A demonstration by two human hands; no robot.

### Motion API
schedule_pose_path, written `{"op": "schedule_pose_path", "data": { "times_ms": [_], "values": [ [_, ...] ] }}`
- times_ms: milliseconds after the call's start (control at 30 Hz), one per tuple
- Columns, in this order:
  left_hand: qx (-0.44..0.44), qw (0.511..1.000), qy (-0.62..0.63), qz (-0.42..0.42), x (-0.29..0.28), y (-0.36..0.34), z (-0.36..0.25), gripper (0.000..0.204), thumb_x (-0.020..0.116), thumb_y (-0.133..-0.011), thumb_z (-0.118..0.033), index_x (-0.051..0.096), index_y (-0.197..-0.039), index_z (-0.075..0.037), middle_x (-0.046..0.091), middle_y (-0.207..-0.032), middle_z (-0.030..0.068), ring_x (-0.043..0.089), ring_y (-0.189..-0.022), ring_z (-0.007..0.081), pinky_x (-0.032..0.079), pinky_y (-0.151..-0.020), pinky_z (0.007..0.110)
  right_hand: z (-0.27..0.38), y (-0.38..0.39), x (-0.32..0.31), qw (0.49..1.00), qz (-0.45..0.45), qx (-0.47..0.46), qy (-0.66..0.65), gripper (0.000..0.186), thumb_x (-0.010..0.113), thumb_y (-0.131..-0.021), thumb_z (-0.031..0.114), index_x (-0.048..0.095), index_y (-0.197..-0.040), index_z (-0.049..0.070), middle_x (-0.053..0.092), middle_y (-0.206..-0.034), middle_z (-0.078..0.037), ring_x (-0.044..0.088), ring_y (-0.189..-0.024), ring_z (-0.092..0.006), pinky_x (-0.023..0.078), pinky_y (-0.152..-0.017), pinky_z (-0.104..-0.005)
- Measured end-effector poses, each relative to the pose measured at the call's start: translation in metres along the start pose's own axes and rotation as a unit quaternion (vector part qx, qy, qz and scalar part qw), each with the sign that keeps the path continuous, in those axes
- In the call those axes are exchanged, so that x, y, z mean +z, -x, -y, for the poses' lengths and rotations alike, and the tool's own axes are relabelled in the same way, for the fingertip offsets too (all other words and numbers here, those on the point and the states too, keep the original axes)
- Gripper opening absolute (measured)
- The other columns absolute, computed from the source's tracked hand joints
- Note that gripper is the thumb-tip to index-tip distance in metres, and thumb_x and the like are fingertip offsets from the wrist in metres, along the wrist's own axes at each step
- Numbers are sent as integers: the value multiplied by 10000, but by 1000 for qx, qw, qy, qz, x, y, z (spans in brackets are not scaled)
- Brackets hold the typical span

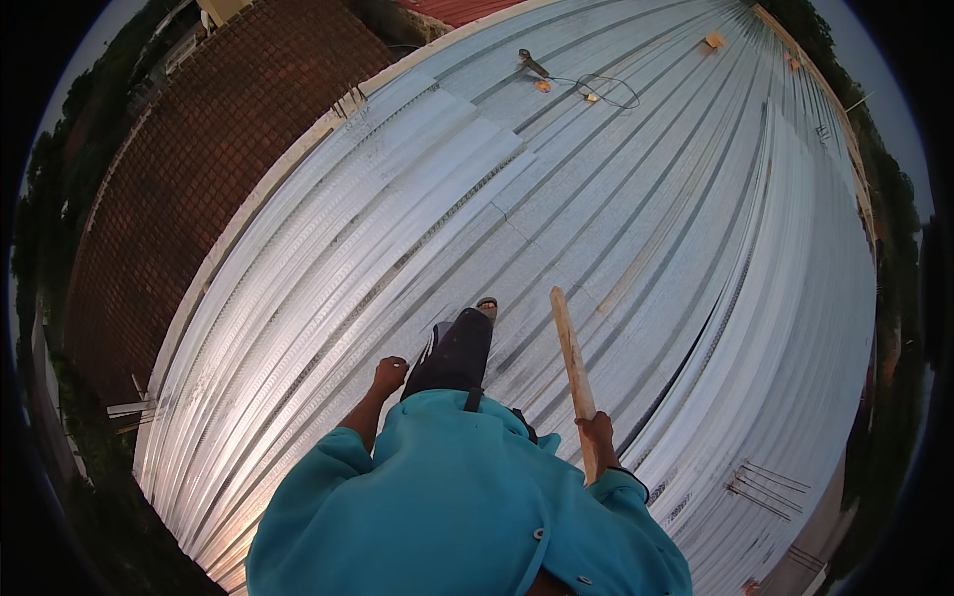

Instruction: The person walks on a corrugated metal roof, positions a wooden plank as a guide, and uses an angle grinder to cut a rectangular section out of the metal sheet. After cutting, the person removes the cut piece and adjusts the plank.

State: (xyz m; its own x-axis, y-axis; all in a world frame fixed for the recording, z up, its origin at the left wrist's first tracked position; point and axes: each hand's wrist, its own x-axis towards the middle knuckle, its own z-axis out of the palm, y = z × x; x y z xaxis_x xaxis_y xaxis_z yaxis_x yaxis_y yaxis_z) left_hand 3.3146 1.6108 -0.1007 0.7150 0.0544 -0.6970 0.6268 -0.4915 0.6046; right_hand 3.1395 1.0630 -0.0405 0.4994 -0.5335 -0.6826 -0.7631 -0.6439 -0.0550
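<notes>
My right hand (595, 429) is wrapped round a wooden plank (569, 348), which points forward and slightly to the left over the ribbed metal sheets. Its near end is partly hidden by my hand and sleeve. My left hand (392, 373) hangs at my left side beside my dark trouser leg, its fingers curled in; whether anything is in them I cannot make out. Under me spread long silvery ribbed metal sheets (537, 214). One sandalled foot (487, 307) is set forward on them.
Ahead lies a dark power tool (533, 64) with a looped cable (624, 91). Overlapping sheets (447, 129) form raised edges at left and right. Thin rods (765, 490) stick up at the right. Beyond the left edge is a brown tiled roof (234, 129).
</notes>
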Motion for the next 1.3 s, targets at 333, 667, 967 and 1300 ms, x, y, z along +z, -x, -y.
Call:
{"op": "schedule_pose_path", "data": {
  "times_ms": [333, 667, 967, 1300],
  "values": [
    [34, 998, 18, -58, 94, -246, -292, 345, 672, -864, -279, 761, -1087, -32, 754, -969, 212, 736, -906, 357, 574, -837, 450, 80, -192, -210, 999, -26, 8, -30, 600, 825, -750, 461, 682, -1083, -17, 731, -1046, -239, 711, -1017, -406, 562, -884, -488],
    [71, 993, 93, -18, 196, -342, -558, 402, 679, -892, -229, 679, -1207, 21, 721, -893, 107, 685, -688, 168, 512, -566, 312, 87, -374, -397, 999, 0, -17, 30, 613, 822, -754, 472, 677, -1100, -13, 735, -1024, -236, 719, -988, -407, 566, -870, -496],
    [-252, 932, 248, -82, 327, -360, -553, 152, 606, -887, -172, 661, -834, -40, 635, -729, 70, 607, -544, 165, 452, -433, 323, 155, -626, -594, 975, 35, -133, 176, 600, 805, -772, 473, 652, -1100, -6, 718, -1050, -235, 701, -1020, -411, 562, -872, -505],
    [-177, 978, 107, -35, 388, -459, -643, 228, 645, -845, -237, 757, -851, -39, 742, -926, 210, 728, -908, 371, 582, -784, 484, 395, -811, -740, 937, 10, -270, 221, 638, 806, -765, 481, 640, -1132, -14, 719, -1022, -252, 705, -1001, -411, 557, -868, -515]
  ]
}}
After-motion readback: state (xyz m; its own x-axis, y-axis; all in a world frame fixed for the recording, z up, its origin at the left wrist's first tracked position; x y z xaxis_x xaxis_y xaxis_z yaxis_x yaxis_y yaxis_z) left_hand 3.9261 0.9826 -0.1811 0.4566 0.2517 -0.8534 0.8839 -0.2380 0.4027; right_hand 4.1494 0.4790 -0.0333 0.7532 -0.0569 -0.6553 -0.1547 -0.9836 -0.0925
